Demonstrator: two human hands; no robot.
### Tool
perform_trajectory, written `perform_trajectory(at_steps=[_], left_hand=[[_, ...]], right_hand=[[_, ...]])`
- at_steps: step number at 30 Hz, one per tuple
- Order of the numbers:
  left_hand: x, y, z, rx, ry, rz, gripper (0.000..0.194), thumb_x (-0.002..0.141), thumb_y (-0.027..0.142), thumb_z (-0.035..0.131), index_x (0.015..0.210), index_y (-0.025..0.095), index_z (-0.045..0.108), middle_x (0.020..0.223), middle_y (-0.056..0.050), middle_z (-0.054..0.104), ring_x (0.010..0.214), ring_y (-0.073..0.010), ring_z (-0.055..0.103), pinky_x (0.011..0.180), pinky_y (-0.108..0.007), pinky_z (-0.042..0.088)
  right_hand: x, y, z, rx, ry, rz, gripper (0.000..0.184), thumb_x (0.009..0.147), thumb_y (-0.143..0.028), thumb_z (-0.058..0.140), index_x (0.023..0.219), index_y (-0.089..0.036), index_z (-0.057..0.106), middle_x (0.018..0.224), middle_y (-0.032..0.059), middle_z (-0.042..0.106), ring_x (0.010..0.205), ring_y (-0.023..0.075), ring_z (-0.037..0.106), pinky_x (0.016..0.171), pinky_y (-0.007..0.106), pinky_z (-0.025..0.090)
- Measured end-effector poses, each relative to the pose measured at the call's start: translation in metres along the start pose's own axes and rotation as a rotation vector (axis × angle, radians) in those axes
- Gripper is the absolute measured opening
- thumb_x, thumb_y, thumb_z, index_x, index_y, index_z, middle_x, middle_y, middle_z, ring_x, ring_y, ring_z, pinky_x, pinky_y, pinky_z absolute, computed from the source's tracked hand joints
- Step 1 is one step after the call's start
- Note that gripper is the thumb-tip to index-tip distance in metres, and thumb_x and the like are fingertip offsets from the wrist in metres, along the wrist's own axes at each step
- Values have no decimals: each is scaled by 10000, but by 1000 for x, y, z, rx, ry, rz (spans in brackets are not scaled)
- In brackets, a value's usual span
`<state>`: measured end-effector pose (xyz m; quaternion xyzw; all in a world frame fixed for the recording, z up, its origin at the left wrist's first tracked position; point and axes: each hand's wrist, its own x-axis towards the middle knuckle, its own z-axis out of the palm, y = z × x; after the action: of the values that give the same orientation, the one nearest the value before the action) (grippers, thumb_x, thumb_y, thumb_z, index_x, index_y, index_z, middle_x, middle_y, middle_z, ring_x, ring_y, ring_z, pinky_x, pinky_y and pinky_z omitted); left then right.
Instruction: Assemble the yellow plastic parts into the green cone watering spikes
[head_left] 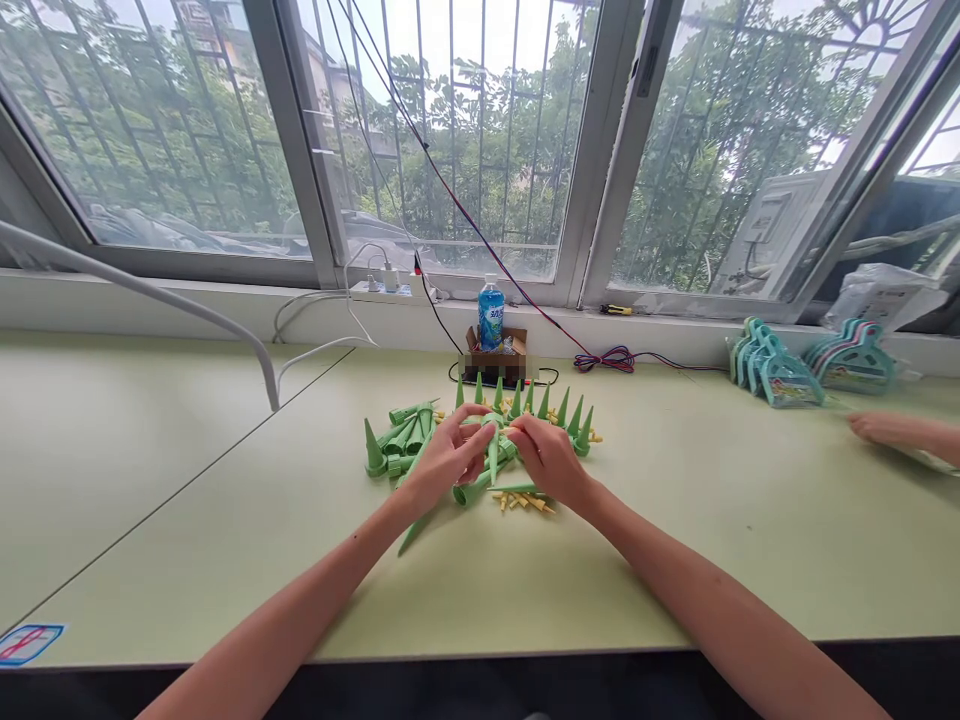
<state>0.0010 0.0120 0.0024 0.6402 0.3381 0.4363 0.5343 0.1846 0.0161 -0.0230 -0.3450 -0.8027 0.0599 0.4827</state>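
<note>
My left hand (448, 455) is closed around the collar of a green plastic spike (493, 458), whose point hangs down. Pinched in my right hand (553, 460) is a small yellow tapered piece (508, 431), held against or close to the spike's collar; the exact contact is too small to make out. A loose pile of green spikes (411, 436) lies beside and behind my left hand. Upright green spikes (559, 407) stand in a row behind both hands, with yellow pieces among them. More small yellow pieces (523, 502) lie just below my right hand.
At the back stand a blue liquid bottle (491, 318) and an opened cardboard box (514, 342). A coiled cable (604, 360) lies right of them. Turquoise packaged items (787, 372) sit far right, near another person's hand (885, 430). A thick white cable (187, 300) arches over the left side.
</note>
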Motion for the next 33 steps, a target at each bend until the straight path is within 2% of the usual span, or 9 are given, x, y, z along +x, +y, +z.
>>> perform_trajectory(at_steps=[5, 10, 14, 17, 20, 22, 24, 27, 33], left_hand=[[1, -3, -2, 47, 20, 95, 435, 819, 491, 667, 1136, 246, 498, 688, 74, 431, 392, -31, 381, 371, -170, 267], [-1, -8, 0, 262, 79, 212, 430, 821, 400, 677, 1181, 245, 500, 779, 40, 517, 432, -23, 373, 444, -171, 328], [-2, -10, 1, 386, 125, 230, 426, 839, 384, 653, 1214, 252, 501, 781, 24, 580, 479, -54, 457, 523, -190, 413], [-2, -10, 2, 388, 138, 218, 427, 848, 408, 640, 1217, 251, 492, 933, -23, 620, 461, -41, 467, 495, -193, 419], [0, -10, 3, 286, 130, 226, 417, 866, 457, 608, 1203, 250, 477, 1063, -52, 594, 448, -30, 477, 436, -188, 404], [2, -9, 3, 200, 136, 226, 390, 887, 499, 563, 1167, 239, 484, 988, -31, 592, 423, -29, 466, 393, -177, 371], [3, -6, 3, 130, 145, 203, 389, 901, 543, 516, 1122, 223, 493, 829, 7, 583, 385, -35, 438, 359, -168, 326], [2, -1, 2, 51, 124, 121, 417, 912, 595, 454, 1063, 209, 499, 655, 34, 558, 368, -60, 430, 342, -164, 273], [0, 2, 2, -18, 40, 3, 414, 922, 603, 428, 1010, 209, 517, 587, 24, 578, 388, -81, 452, 362, -169, 255]], right_hand=[[-1, 2, 1, -19, -20, 22, 339, 1023, -376, 344, 746, -211, 449, 643, -19, 483, 556, 116, 409, 568, 229, 334], [-1, 4, 4, -3, -16, 91, 399, 1027, -371, 292, 663, -218, 351, 563, -38, 385, 493, 111, 341, 529, 245, 286], [0, 2, 4, 15, -12, 105, 420, 1025, -390, 286, 650, -215, 356, 563, -33, 396, 495, 111, 358, 535, 248, 294], [1, 0, 4, 20, 16, 118, 417, 1023, -400, 304, 663, -210, 394, 576, -29, 432, 503, 109, 387, 537, 243, 306], [2, -1, 2, 20, 74, 131, 394, 1022, -392, 331, 691, -205, 434, 574, -37, 435, 503, 106, 382, 534, 234, 310], [2, -2, 1, 14, 108, 131, 378, 1021, -387, 349, 704, -204, 446, 572, -42, 424, 505, 104, 370, 533, 229, 311], [1, -2, 0, 9, 119, 115, 363, 1021, -384, 361, 722, -205, 460, 580, -43, 425, 513, 105, 369, 534, 225, 315], [0, 1, 0, 10, 77, 56, 334, 1025, -378, 367, 765, -205, 485, 619, -30, 467, 542, 109, 404, 554, 221, 338], [-2, 5, 1, -20, -12, -112, 275, 1030, -339, 366, 848, -203, 520, 747, 22, 571, 631, 126, 495, 614, 232, 381]])
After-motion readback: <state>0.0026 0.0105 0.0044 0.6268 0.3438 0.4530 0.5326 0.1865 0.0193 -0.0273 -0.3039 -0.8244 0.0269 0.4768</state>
